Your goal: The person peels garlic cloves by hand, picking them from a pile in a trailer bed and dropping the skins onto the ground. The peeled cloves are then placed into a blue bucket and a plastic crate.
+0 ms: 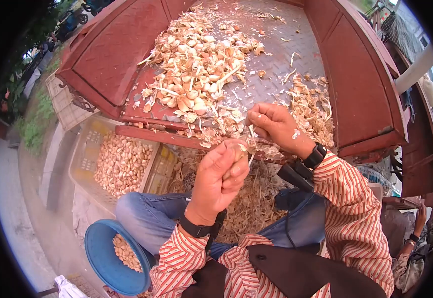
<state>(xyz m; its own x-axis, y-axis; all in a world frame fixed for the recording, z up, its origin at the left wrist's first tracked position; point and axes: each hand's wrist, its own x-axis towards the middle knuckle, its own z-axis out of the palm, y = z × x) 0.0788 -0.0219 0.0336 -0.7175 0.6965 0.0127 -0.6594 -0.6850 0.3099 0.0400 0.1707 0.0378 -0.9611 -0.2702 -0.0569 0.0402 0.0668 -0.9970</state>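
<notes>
Garlic [243,147] pinched by fingers of raised left hand [222,171]; right hand [278,128] angled inward, fingers together.

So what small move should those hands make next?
Probably bring the right hand to the pale garlic piece pinched in the left hand and pull away any loose skin. The hands are already close, and papery skins lie on the red-sided truck bed.

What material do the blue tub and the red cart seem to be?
Blue tub: probably plastic, smooth, with a soft sheen and even colour.
Red cart: likely painted metal, slightly glossy and scuffed, since its bed shows raised tread marks.
</notes>
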